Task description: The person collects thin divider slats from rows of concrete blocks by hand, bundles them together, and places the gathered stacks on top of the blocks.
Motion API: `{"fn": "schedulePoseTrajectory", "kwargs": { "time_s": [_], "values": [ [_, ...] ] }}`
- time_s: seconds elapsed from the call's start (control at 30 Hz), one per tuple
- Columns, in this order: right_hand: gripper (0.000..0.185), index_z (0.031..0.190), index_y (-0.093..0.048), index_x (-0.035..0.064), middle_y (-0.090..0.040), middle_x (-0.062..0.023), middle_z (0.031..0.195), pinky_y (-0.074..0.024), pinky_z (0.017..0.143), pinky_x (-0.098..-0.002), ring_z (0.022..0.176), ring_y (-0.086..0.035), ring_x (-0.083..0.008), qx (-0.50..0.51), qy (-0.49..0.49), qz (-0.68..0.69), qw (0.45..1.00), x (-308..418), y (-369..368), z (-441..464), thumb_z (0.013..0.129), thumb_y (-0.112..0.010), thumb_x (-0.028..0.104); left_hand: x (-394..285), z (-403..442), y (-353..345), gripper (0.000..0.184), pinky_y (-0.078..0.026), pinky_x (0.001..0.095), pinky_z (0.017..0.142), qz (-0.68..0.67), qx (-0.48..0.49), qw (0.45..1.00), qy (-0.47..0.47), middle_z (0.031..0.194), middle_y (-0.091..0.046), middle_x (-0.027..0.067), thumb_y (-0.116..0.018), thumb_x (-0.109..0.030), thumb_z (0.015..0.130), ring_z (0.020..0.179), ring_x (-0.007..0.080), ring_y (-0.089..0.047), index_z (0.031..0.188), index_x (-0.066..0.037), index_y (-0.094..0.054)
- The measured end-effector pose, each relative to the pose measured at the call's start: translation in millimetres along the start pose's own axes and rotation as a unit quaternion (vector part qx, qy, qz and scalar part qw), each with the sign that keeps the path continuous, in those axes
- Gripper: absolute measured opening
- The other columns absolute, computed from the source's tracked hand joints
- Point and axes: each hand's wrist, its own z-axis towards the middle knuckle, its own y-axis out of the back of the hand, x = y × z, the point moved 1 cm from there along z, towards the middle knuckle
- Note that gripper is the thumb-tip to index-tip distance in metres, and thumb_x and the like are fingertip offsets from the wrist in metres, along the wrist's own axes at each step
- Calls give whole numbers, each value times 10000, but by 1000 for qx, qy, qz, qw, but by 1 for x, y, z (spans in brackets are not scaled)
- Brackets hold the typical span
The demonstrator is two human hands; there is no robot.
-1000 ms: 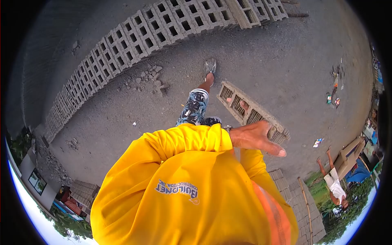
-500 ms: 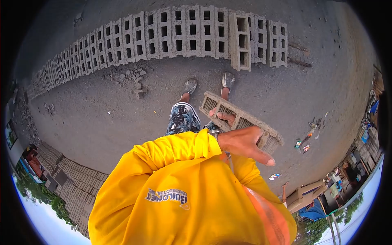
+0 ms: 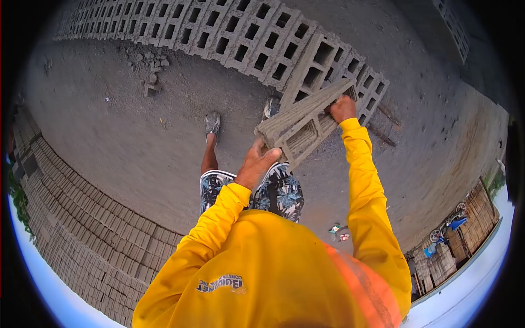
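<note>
A grey concrete hollow block (image 3: 302,135) is held tilted between both my hands, in front of my legs. My left hand (image 3: 258,164) is closed on its near left end, thumb on the face and the other fingers mostly hidden beneath. My right hand (image 3: 343,109) grips the far right end, its fingers wrapped into the block's end. Behind the held block, another hollow block (image 3: 310,70) lies on top of the long row of blocks (image 3: 240,39). I cannot tell whether the held block touches it.
Broken block pieces (image 3: 152,82) lie on the dirt ground left of my feet. Wooden sticks (image 3: 381,134) protrude beyond the row's right end. Stacked blocks (image 3: 98,213) fill the lower left. Litter (image 3: 339,232) and a shed (image 3: 454,246) are at right.
The block has moved from beside my legs towards the row and turned. My left hand has shifted to its left end, while my right hand now holds its far right end.
</note>
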Motion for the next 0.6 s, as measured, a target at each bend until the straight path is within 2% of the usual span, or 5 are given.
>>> {"fn": "schedulePoseTrajectory", "kwargs": {
  "time_s": [0.1, 0.13, 0.33, 0.5, 0.6],
  "values": [
    [197, 751, -693, -24, -680, -269, 845, -457, 823, -461, 782, -631, -402, -26, 66, -118, 990, 21, 21, 35, 684, -625, 148, 48, 39, 9, 920, -338, 356, 1135, 21, -30, 999, 23, 1414, -495, 236, -759, -438, 838, 1329, 296, -483, 1472, 82, -341],
    [188, 720, -691, -20, -678, -263, 826, -442, 825, -457, 763, -619, -396, -40, 96, -141, 984, 23, 21, 48, 678, -628, 152, 64, 57, 8, 855, -337, 342, 1114, -12, -44, 998, 32, 1360, -540, 238, -716, -465, 839, 1317, 308, -480, 1405, 108, -431],
    [168, 700, -703, 3, -656, -207, 781, -404, 856, -415, 815, -578, -343, -87, 244, -211, 942, 19, 5, 95, 666, -650, 159, 186, 131, -7, 797, -337, 345, 1118, 33, -103, 994, 25, 1359, -532, 236, -775, -342, 827, 1334, 293, -461, 1427, 54, -430],
    [142, 709, -706, 12, -651, -185, 733, -395, 860, -412, 810, -584, -314, -64, 289, -255, 921, 23, -1, 118, 680, -663, 144, 154, 142, -27, 961, -306, 331, 1153, -38, -42, 988, 142, 1465, -425, 223, -809, -326, 802, 1378, 307, -414, 1520, -8, -254],
    [140, 735, -716, 27, -649, -169, 718, -392, 887, -408, 821, -594, -303, -60, 300, -269, 913, 23, -5, 126, 683, -670, 149, 155, 158, -16, 1089, -286, 347, 1180, 27, -6, 978, 206, 1546, -260, 202, -825, -307, 785, 1390, 315, -395, 1543, -62, -83]
  ]
}}
